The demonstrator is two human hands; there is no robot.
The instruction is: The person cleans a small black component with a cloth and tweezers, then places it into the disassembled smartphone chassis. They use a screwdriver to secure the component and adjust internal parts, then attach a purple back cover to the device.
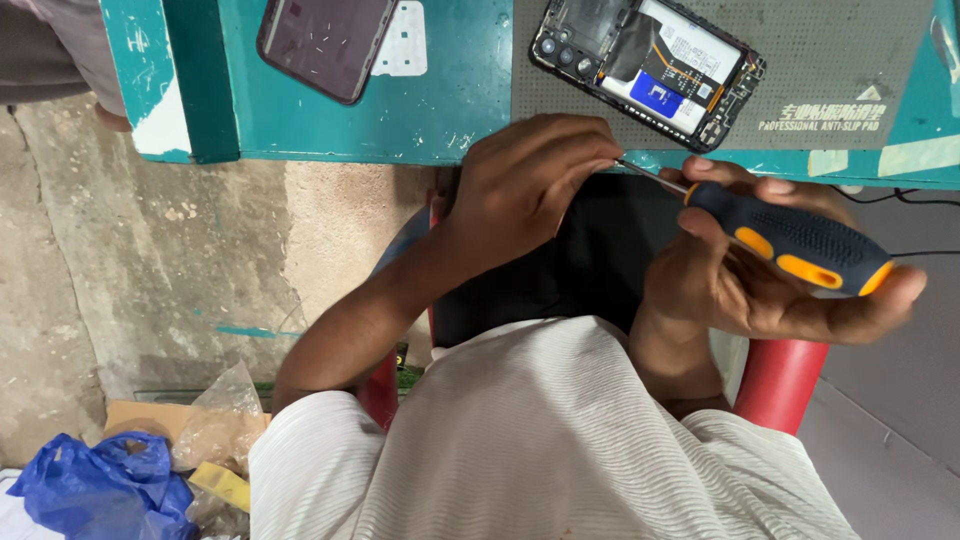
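My right hand (745, 285) grips a screwdriver (790, 240) with a dark blue and orange handle, held over my lap. My left hand (530, 185) pinches the thin metal tip of that screwdriver between its fingertips. Just beyond my hands, an opened phone (648, 65) lies back-up on a grey perforated mat (850, 60), its battery, camera lenses and inner parts exposed. A separate dark phone back or screen panel (325, 40) lies further left on the teal table (440, 110).
The table edge runs just past my hands. A red stool (780, 380) shows under me. On the concrete floor at lower left lie a blue plastic bag (95, 490), a clear plastic bag (220, 425) and cardboard. Black cables (925, 195) run at right.
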